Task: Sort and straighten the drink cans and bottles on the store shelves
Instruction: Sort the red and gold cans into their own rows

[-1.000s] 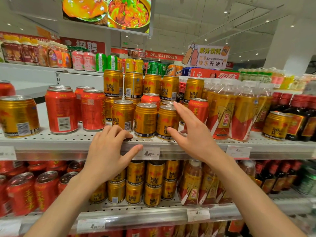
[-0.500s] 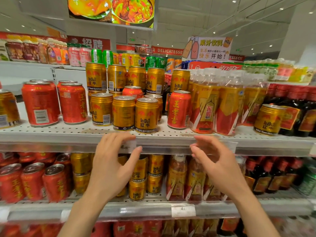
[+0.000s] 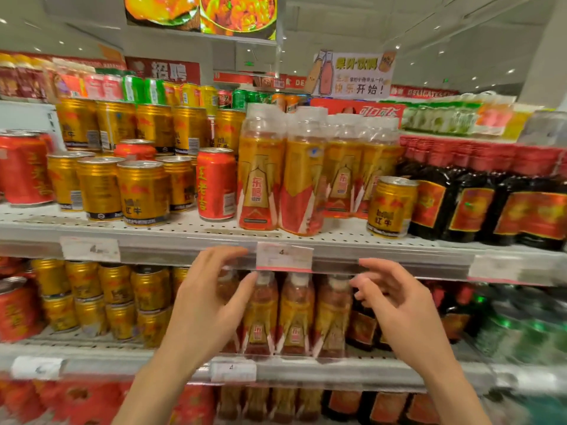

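Note:
On the upper shelf (image 3: 190,237) stand several gold cans (image 3: 142,193), with one red can (image 3: 216,184) among them beside the yellow drink bottles (image 3: 260,176). A lone gold can (image 3: 392,207) stands right of those bottles, against the dark bottles (image 3: 472,197). My left hand (image 3: 208,305) hovers in front of the shelf's front rail, fingers loosely curled, holding nothing. My right hand (image 3: 399,305) floats level with it to the right, fingers spread and relaxed, also empty. Both hands are below the upper-shelf cans and touch none of them.
Red cans (image 3: 24,170) stand at the shelf's far left. The lower shelf (image 3: 306,372) holds stacked gold cans (image 3: 116,302), yellow drink bottles (image 3: 294,314) and dark bottles. Price tags (image 3: 283,256) hang on the rails. More drinks line the top shelf behind.
Both hands have come back off the gold cans and dropped below the shelf rail. The view has swung right, so the yellow bottles and lone gold can now sit near the centre.

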`<state>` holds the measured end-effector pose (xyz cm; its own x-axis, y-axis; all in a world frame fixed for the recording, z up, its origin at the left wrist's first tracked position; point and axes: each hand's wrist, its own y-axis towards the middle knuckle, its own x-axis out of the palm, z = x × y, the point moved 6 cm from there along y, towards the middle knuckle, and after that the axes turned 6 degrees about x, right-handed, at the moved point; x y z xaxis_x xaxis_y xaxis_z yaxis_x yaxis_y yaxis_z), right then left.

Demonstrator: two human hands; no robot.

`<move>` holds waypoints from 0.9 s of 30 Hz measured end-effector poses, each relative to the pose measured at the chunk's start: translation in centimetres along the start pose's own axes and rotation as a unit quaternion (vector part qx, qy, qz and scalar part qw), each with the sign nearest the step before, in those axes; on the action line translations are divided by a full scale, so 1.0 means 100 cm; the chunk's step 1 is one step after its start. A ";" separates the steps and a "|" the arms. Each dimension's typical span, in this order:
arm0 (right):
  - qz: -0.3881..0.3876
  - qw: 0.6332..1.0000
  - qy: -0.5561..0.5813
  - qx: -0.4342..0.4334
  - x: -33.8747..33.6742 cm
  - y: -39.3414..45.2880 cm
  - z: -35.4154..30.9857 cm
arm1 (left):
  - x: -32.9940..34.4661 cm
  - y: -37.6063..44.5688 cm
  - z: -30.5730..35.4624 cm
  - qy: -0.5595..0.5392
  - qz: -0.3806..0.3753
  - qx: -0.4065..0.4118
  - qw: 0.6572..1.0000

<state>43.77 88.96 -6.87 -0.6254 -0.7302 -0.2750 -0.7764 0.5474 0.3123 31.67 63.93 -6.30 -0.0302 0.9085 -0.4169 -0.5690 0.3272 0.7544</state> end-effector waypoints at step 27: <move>0.157 0.959 -0.177 -0.153 -0.054 0.080 -0.061 | 0.046 0.039 0.010 0.115 0.019 0.058 0.991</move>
<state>41.47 94.80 2.64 -0.8539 -0.3342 -0.3990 -0.5204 0.5321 0.6679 30.10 69.64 -4.76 -0.2449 0.8415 -0.4816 -0.4657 0.3336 0.8197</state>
